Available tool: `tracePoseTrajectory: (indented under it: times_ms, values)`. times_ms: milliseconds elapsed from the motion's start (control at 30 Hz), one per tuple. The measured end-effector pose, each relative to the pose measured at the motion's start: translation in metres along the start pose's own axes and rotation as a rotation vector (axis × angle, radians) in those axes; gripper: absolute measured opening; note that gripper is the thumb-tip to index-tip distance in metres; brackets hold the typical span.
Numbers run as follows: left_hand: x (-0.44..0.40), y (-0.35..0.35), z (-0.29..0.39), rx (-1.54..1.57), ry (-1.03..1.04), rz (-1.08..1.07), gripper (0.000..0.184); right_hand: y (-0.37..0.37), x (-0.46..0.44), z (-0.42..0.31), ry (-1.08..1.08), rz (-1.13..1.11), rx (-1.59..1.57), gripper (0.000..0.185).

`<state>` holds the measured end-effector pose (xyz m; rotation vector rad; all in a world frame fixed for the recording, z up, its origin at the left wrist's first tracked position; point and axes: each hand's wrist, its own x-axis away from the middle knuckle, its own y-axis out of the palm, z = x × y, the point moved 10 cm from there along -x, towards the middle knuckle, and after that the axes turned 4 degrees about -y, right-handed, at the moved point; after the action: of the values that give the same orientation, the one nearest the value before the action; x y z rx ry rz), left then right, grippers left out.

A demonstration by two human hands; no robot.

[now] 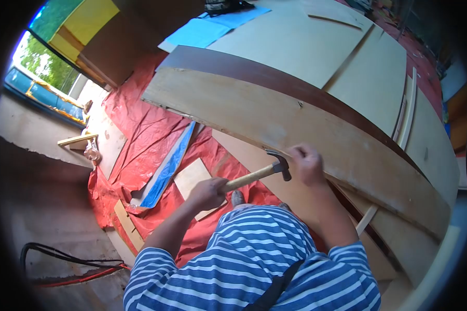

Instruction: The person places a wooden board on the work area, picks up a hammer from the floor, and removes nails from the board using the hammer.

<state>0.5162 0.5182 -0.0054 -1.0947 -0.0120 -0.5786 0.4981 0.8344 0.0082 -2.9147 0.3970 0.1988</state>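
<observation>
My left hand is wrapped round the wooden handle of a claw hammer. The hammer's dark metal head points to the right, close to the near edge of a long pale wooden board. Just right of the hammer head is my right hand, its fingers pinched together at the board's face. Whatever those fingers hold, if anything, is too small to make out. A dark brown strip runs along the board's far side.
Large plywood sheets lie beyond the board, with a light blue sheet on them. Red plastic sheeting covers the floor, wrinkled, under a blue-and-white strip and a wood offcut. Black cables lie at lower left.
</observation>
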Motion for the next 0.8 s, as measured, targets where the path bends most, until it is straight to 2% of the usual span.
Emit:
tracePoseTrajectory:
  times_ms: [33,67,167,200,233,267,300,367,400,467,567,633,667,767,800]
  values:
    - [0.000,0.006,-0.002,0.065,-0.016,0.009,0.039,-0.019,0.002,0.025,0.163,0.060,-0.135,0.017]
    - [-0.001,0.012,-0.002,0.143,-0.057,-0.011,0.040,-0.034,0.000,0.028,0.148,0.032,-0.079,0.018]
    - [-0.007,0.012,0.005,0.244,-0.059,0.128,0.041,-0.064,0.006,0.036,0.147,-0.042,0.099,0.023]
    - [-0.010,0.011,0.009,0.371,-0.055,0.178,0.038,-0.065,0.014,0.041,0.173,-0.078,0.160,0.026]
    - [-0.015,0.011,0.013,0.498,-0.050,0.223,0.036,-0.067,0.022,0.046,0.200,-0.110,0.221,0.029]
    - [-0.021,0.007,0.022,0.527,0.002,0.279,0.036,-0.072,0.030,0.051,0.256,-0.149,0.338,0.042]
    - [-0.026,0.002,0.032,0.557,0.050,0.338,0.037,-0.081,0.029,0.055,0.218,-0.102,0.375,0.043]
    - [-0.047,0.003,0.044,0.685,-0.074,0.199,0.038,-0.087,0.020,0.068,0.142,-0.029,0.446,0.047]
    - [-0.058,0.005,0.047,0.746,-0.142,0.132,0.039,-0.091,0.008,0.054,0.023,0.028,0.542,0.049]
    - [-0.084,0.000,0.054,0.670,-0.131,0.153,0.041,-0.094,-0.022,0.026,-0.223,0.150,0.735,0.053]
    - [-0.121,0.000,0.057,0.614,-0.101,0.142,0.045,-0.100,-0.043,0.051,0.184,0.132,0.491,0.062]
    - [-0.144,0.002,0.054,0.564,-0.105,0.096,0.044,-0.099,-0.023,0.061,0.409,0.080,0.380,0.070]
    - [-0.149,-0.007,0.057,0.468,-0.076,0.150,0.042,-0.098,-0.017,0.067,0.516,0.053,0.326,0.074]
    - [-0.183,-0.006,0.051,0.435,-0.083,0.053,0.042,-0.093,-0.057,0.045,-0.100,0.173,0.949,0.073]
    - [-0.187,-0.007,0.051,0.471,-0.079,0.049,0.041,-0.096,-0.077,0.064,-0.016,0.133,1.016,0.090]
